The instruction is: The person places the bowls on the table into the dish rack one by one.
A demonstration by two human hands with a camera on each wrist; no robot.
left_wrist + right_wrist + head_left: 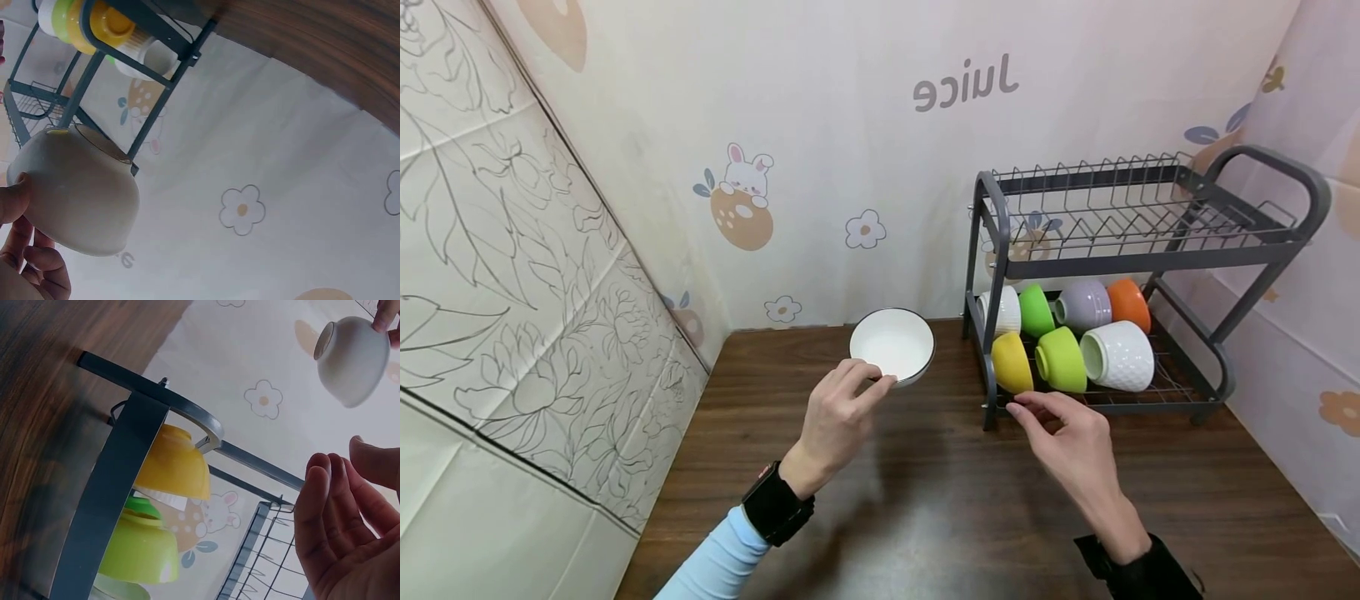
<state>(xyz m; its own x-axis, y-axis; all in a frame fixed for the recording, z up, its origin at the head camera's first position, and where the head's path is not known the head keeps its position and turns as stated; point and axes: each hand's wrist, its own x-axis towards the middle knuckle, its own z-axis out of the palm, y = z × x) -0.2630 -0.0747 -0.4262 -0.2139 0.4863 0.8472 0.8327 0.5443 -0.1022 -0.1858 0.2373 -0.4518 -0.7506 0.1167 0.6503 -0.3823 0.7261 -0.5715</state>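
Observation:
A white bowl point(892, 337) with a thin dark rim is pinched at its near edge between the thumb and fingers of my left hand point(837, 417). In the left wrist view the bowl point(81, 194) shows its pale outer side and foot ring, held off the wooden table. My right hand point(1071, 442) hovers in front of the lower left corner of a dark dish rack point(1153, 265). Its fingers point(312, 519) are loosely bent, with nothing between them and the thumb. Nearest to it are a yellow bowl point(1012, 364) and a lime green bowl point(1062, 360) lying on their sides.
On the rack's lower shelf also lie a white textured cup point(1126, 357), an orange cup point(1128, 304), a lilac cup point(1084, 306), a bright green bowl point(1036, 312) and a white ribbed cup point(1007, 312). The upper wire tier point(1105, 204) rises above them. Printed wall sheeting point(820, 167) backs the wooden table point(925, 517).

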